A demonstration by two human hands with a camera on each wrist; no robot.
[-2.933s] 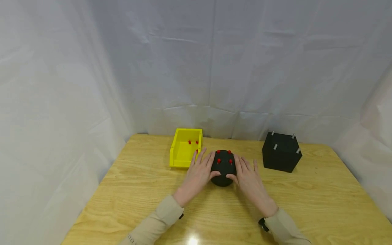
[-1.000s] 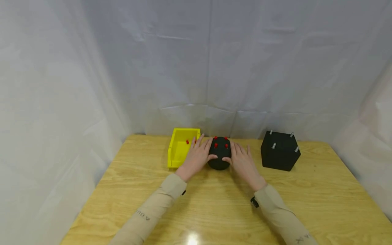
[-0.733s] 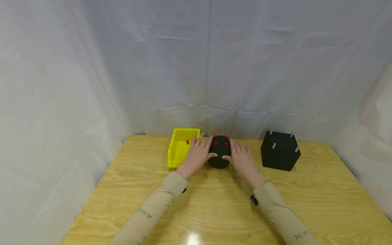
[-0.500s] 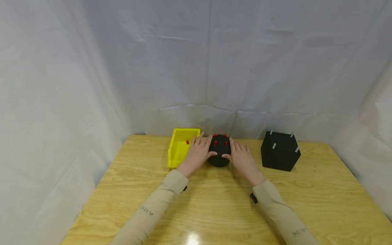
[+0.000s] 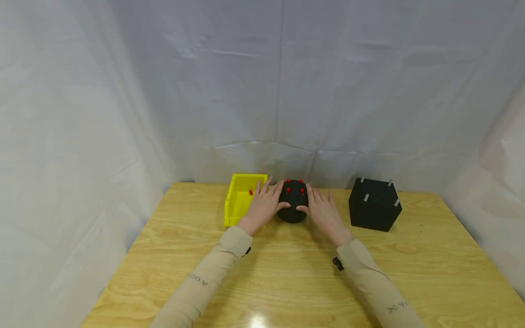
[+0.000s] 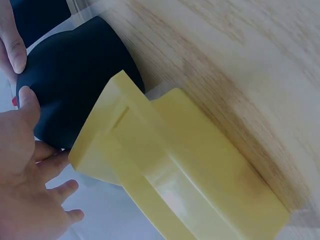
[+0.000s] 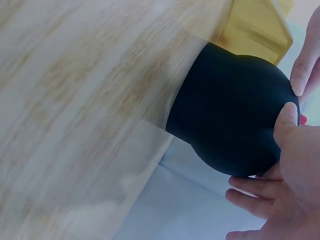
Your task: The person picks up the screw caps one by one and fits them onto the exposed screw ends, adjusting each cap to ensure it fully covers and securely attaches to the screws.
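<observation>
A black rounded block [image 5: 292,208] with several red pegs [image 5: 294,187] on its top stands on the wooden table [image 5: 287,278], close beside a yellow bin [image 5: 239,202]. My left hand [image 5: 262,206] lies flat against its left side and my right hand [image 5: 324,212] against its right side, fingers straight, both thumbs touching its near face. In the left wrist view the block [image 6: 75,85] sits against the bin [image 6: 175,175], with my left hand [image 6: 25,165] on it. The right wrist view shows the block [image 7: 230,120] and my right hand [image 7: 295,165].
A black cube [image 5: 374,206] with several metal studs on top stands at the right back of the table. The yellow bin holds a few red pegs [image 5: 251,192]. White cloth walls close in the back and both sides.
Both hands have slid the black block away from me toward the back of the table. It now stands level with the yellow bin. The cube has not moved.
</observation>
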